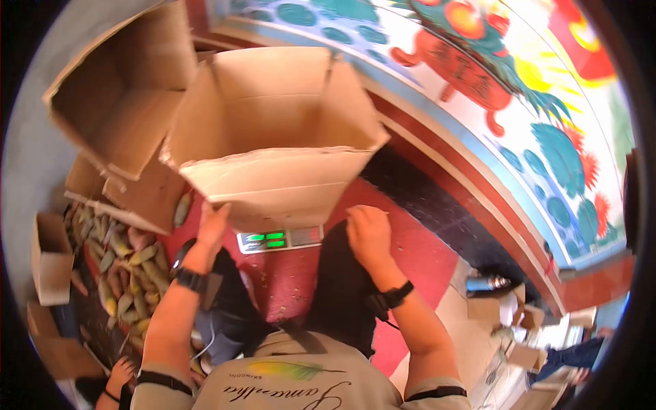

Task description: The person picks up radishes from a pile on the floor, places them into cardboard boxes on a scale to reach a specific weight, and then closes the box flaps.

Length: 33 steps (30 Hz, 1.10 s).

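A large open cardboard box (273, 184) stands in front of me on a digital scale (301, 238) with green lit digits. Its flaps are up, and the part of the inside I can see is bare. My left hand (214, 224) is at the box's lower left corner, with its fingers against the cardboard and partly hidden. To the right of the box, above my knee, my right hand (369, 232) is closed with the fingers curled in. A thin tip shows beside those fingers, too small to name.
Sweet potatoes (126, 273) lie heaped on the left, near another open box (116, 102) and smaller cartons (53, 263). Another person's hand (121, 372) is at lower left. A painted wall (437, 75) rises behind. A blue bottle (486, 283) and people's belongings are at right.
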Tool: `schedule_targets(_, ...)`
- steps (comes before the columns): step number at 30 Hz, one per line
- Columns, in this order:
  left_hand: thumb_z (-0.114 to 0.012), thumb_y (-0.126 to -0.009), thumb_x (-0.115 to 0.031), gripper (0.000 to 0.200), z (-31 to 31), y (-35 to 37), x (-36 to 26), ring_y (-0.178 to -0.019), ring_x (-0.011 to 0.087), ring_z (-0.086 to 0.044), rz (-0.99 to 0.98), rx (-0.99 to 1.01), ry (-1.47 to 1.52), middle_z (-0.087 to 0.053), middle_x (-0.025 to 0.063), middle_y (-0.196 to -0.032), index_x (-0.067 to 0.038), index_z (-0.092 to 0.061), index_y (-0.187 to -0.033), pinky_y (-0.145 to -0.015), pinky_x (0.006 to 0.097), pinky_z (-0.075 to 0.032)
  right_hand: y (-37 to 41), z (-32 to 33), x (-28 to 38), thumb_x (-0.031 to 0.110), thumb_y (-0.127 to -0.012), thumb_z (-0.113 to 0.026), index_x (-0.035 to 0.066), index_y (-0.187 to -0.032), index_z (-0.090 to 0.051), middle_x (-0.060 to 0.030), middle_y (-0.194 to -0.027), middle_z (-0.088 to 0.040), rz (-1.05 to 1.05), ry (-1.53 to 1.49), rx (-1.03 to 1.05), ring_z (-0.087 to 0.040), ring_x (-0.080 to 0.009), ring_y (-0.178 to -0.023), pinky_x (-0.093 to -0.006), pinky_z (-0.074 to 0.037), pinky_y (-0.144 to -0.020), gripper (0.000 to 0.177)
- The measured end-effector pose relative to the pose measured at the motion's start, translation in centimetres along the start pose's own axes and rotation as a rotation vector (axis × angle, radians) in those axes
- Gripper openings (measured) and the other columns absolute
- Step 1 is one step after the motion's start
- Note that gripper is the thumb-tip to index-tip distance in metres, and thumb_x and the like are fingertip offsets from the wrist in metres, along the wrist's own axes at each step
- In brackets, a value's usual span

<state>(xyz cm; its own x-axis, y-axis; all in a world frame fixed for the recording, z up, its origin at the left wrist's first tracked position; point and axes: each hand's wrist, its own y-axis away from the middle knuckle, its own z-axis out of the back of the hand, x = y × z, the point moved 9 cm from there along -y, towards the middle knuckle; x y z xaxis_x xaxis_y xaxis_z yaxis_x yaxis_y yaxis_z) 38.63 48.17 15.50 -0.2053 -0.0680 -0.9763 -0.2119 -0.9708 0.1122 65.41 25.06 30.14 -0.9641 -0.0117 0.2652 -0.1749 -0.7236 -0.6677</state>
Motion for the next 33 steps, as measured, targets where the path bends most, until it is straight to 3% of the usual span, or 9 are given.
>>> schedule_targets(4, -0.053, -0.08, -0.011, 0.042, 0.0, 0.8, -1.1, -0.103, 0.0283, -0.052, 0.03, -0.107, -0.001, -0.053, 0.0207, -0.111, 0.005, -0.042, -0.117, -0.087, 0.0362, -0.042, 0.1, -0.4, -0.3, 0.002, -0.072, -0.06, 0.003, -0.089, -0.058, -0.0102, -0.089, -0.058, 0.005, -0.003, 0.016, -0.055, -0.0285, -0.085, -0.0394, -0.043, -0.075, 0.017)
schedule_targets(6, -0.052, -0.082, -0.012, 0.046, -0.2, 0.9, -1.2, -0.108, 0.023, -0.047, 0.072, -0.094, -0.083, -0.05, 0.0161, -0.118, 0.002, -0.038, -0.123, -0.09, 0.0337, -0.038, 0.1, -0.4, -0.4, 0.002, -0.073, -0.06, 0.003, -0.09, -0.059, -0.0104, -0.089, -0.058, 0.007, 0.005, 0.029, -0.055, -0.0287, -0.085, -0.0394, -0.043, -0.075, 0.017)
schedule_targets(11, -0.054, -0.08, -0.01, 0.048, 0.2, -0.8, 2.3, -0.105, 0.0232, -0.05, 0.106, -0.169, -0.15, -0.05, 0.0171, -0.116, 0.003, -0.038, -0.123, -0.09, 0.0329, -0.039, 0.2, -0.5, -0.5, 0.001, -0.075, -0.059, 0.002, -0.09, -0.059, -0.0114, -0.089, -0.058, -0.015, 0.019, 0.062, -0.055, -0.0287, -0.085, -0.039, -0.043, -0.076, 0.015)
schedule_targets(18, -0.058, -0.077, -0.009, 0.064, -0.3, -0.6, 1.8, -0.107, 0.0236, -0.049, 0.073, -0.181, -0.131, -0.049, 0.0171, -0.119, 0.002, -0.027, -0.131, -0.091, 0.0324, -0.039, 0.5, -0.4, -0.9, 0.002, -0.075, -0.058, 0.002, -0.091, -0.059, -0.0122, -0.089, -0.059, -0.042, 0.046, 0.074, -0.055, -0.0291, -0.086, -0.0385, -0.043, -0.077, 0.016)
schedule_targets(20, -0.062, -0.073, -0.02, 0.074, -0.7, -0.4, 1.1, -0.116, 0.0374, -0.044, 0.08, -0.137, -0.075, -0.043, 0.0282, -0.123, 0.001, -0.025, -0.133, -0.095, 0.0396, -0.038, 0.8, -0.3, -1.1, 0.002, -0.075, -0.058, 0.002, -0.092, -0.06, -0.0124, -0.09, -0.059, -0.039, 0.046, 0.075, -0.055, -0.0294, -0.086, -0.0386, -0.043, -0.077, 0.016)
schedule_targets(22, -0.062, -0.073, -0.021, 0.078, -0.7, 0.0, 0.8, -0.118, 0.038, -0.042, 0.074, -0.156, -0.048, -0.043, 0.0295, -0.123, 0.002, -0.022, -0.135, -0.097, 0.0398, -0.037, 0.9, -0.4, -1.3, 0.001, -0.076, -0.058, 0.002, -0.092, -0.06, -0.0126, -0.091, -0.059, -0.05, 0.067, 0.076, -0.055, -0.0299, -0.087, -0.0392, -0.043, -0.077, 0.016)
schedule_targets(26, -0.059, -0.074, -0.024, 0.085, -1.3, -0.2, 1.2, -0.121, 0.0419, -0.037, 0.129, -0.116, -0.297, -0.032, 0.0309, -0.131, 0.001, -0.009, -0.138, -0.102, 0.0418, -0.032, 1.1, -0.7, -1.3, 0.001, -0.077, -0.057, 0.002, -0.093, -0.059, -0.0131, -0.092, -0.059, -0.011, 0.035, 0.09, -0.055, -0.0302, -0.088, -0.0395, -0.043, -0.077, 0.017)
schedule_targets(29, -0.057, -0.074, -0.025, 0.087, -1.5, 1.4, -0.4, -0.123, 0.0431, -0.033, 0.243, -0.109, -0.296, -0.026, 0.0303, -0.134, 0.001, -0.005, -0.139, -0.103, 0.0435, -0.03, 1.2, -0.7, -1.1, 0.001, -0.077, -0.056, 0.002, -0.094, -0.059, -0.0138, -0.093, -0.059, 0.009, 0.072, 0.098, -0.055, -0.0306, -0.088, -0.0395, -0.042, -0.078, 0.017)
schedule_targets(33, -0.056, -0.073, -0.022, 0.086, -2.1, 1.5, -0.3, -0.125, 0.0441, -0.03, 0.211, -0.137, -0.249, -0.024, 0.0302, -0.135, 0.002, -0.005, -0.138, -0.104, 0.0445, -0.029, 1.4, -0.9, -1.5, 0.0, -0.078, -0.055, 0.001, -0.094, -0.059, -0.0141, -0.093, -0.059, -0.028, 0.085, 0.128, -0.054, -0.0311, -0.088, -0.0393, -0.042, -0.078, 0.017)
